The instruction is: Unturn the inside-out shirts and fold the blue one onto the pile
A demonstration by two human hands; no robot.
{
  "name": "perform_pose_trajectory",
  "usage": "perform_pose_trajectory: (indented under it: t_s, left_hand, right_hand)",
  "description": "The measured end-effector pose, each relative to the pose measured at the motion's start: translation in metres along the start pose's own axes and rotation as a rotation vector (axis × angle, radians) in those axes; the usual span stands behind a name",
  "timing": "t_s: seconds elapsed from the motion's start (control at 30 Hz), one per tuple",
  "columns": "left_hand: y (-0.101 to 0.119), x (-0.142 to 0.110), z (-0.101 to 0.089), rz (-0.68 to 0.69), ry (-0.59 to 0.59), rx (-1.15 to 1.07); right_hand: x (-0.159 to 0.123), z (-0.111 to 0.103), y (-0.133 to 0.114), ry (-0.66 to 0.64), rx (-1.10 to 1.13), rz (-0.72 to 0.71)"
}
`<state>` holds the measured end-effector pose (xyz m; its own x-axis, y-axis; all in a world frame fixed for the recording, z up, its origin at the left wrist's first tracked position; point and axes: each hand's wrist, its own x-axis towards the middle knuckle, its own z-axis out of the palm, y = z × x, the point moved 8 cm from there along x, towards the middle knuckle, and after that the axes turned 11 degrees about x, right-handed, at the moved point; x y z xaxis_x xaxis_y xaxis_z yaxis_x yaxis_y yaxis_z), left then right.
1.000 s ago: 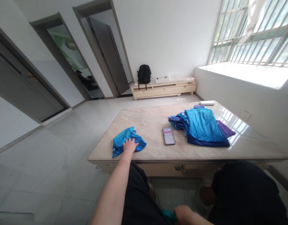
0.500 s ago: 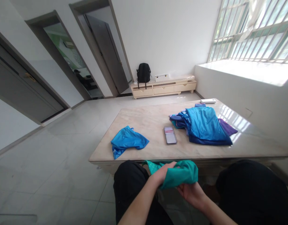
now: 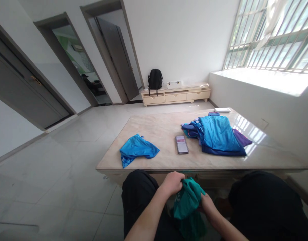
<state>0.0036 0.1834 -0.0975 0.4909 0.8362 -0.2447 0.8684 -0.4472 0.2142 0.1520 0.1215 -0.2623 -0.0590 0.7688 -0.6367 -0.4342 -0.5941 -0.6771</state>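
A green piece of cloth [image 3: 189, 201] hangs between my knees, just in front of the table's near edge. My left hand [image 3: 172, 183] is closed on its upper left edge. On the right side, my right hand [image 3: 208, 205] grips the same cloth, its fingers partly hidden behind the fabric. The lower part of the cloth droops in shadow, and a pale mark shows on its left side. Across the table edge lies a crumpled blue garment [image 3: 137, 149], touched by neither hand.
On the marble-topped table [image 3: 154, 125] are a phone [image 3: 181, 144], a pile of blue and purple garments [image 3: 220, 134] and a white box-like object [image 3: 222, 110]. Beyond stands a low cabinet [image 3: 175, 97] with a black backpack [image 3: 155, 80]. My knees flank the hands.
The green cloth was bunched sideways over both hands; now it hangs down between them. My left hand has come out from the fabric and pinches its upper edge.
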Motion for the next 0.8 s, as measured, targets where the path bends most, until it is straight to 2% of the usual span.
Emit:
perform_pose_trajectory:
  t_s: [0.1, 0.2, 0.33, 0.47, 0.63, 0.8]
  left_hand:
    - [0.000, 0.000, -0.001, 0.016, 0.008, 0.003]
    - [0.007, 0.000, 0.006, 0.074, -0.029, -0.001]
    - [0.014, 0.001, 0.010, 0.115, -0.048, -0.003]
    - [0.007, 0.000, 0.011, 0.085, -0.070, 0.000]
    - [0.001, -0.002, 0.013, 0.049, -0.113, 0.000]
    - [0.005, -0.001, 0.006, 0.057, -0.070, -0.043]
  right_hand:
    - [0.008, -0.041, -0.020, 0.232, 0.142, -0.002]
    - [0.013, -0.059, -0.030, 0.324, 0.239, -0.032]
    - [0.016, -0.051, -0.028, 0.296, 0.324, -0.028]
    - [0.012, -0.034, -0.027, 0.203, 0.359, -0.005]
    - [0.005, -0.018, -0.028, 0.077, 0.307, 0.003]
    - [0.004, -0.014, -0.025, 0.032, 0.206, 0.013]
